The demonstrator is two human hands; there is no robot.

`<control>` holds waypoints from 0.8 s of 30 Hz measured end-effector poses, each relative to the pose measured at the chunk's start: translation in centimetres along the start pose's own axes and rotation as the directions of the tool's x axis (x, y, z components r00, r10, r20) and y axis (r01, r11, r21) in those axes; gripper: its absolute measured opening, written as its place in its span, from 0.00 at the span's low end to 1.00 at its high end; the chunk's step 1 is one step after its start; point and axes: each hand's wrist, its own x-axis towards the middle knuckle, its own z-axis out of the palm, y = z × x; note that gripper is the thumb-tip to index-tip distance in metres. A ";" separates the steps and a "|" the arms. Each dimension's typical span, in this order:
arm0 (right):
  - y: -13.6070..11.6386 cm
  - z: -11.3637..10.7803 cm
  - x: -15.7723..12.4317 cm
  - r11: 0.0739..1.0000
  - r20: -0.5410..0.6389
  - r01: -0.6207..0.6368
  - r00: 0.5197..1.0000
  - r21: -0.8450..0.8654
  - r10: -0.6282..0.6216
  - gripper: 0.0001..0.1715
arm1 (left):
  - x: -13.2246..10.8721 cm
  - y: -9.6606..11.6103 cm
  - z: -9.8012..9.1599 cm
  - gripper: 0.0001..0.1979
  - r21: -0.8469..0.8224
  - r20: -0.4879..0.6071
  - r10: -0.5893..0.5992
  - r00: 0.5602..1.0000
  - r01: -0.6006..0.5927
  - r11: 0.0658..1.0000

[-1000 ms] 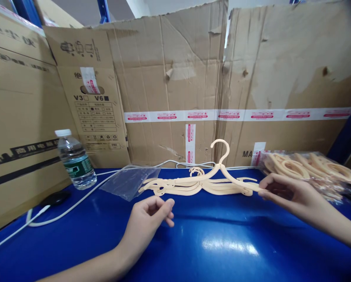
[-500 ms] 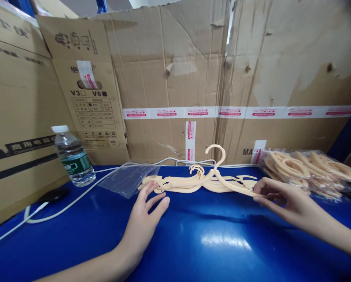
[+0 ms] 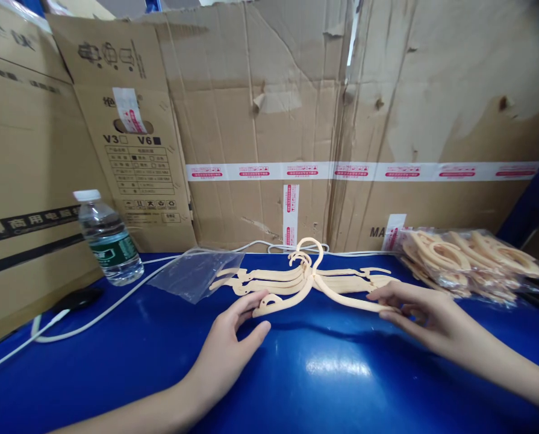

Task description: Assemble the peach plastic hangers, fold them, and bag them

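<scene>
Up front — hook-topped peach hanger [image 3: 313, 279]

Over the table [image 3: 269, 398] before you, the front hanger [image 3: 313, 279] spans from your left hand [image 3: 235, 334] to your right hand [image 3: 425, 308], with the other hangers [image 3: 344, 283] just behind it. At their left ends lies a plastic bag [image 3: 192, 276], and farther left the bottle [image 3: 111, 241]. Bagged hangers [image 3: 463, 259] sit behind your right hand; cardboard panels [image 3: 260, 132] stand at the back.

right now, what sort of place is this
Probably a work corner in a storeroom or workshop: cardboard walls off a blue table bearing hangers and bagged beige pieces.
</scene>
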 end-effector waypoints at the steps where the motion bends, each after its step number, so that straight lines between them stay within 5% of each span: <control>1: 0.0 0.1 0.0 1.000 0.012 0.009 1.000 -0.010 -0.009 0.11 | 0.0 0.0 -0.1 0.24 0.025 0.001 -0.003 1.000 0.003 1.000; 8: -1.0 0.3 -0.1 0.963 0.096 0.202 0.978 -0.178 -0.188 0.13 | -0.2 0.7 0.0 0.20 -0.028 0.030 -0.028 0.999 0.029 0.999; 16: -1.0 0.5 -1.5 0.738 -0.105 0.207 0.930 -0.642 -0.352 0.24 | 0.2 1.8 0.3 0.19 -0.164 -0.001 -0.081 0.997 0.079 0.983; 24: -1.5 0.4 -1.6 0.706 -0.098 0.243 0.909 -0.665 -0.405 0.28 | 0.1 1.5 0.3 0.18 -0.190 0.030 -0.081 0.996 0.085 0.978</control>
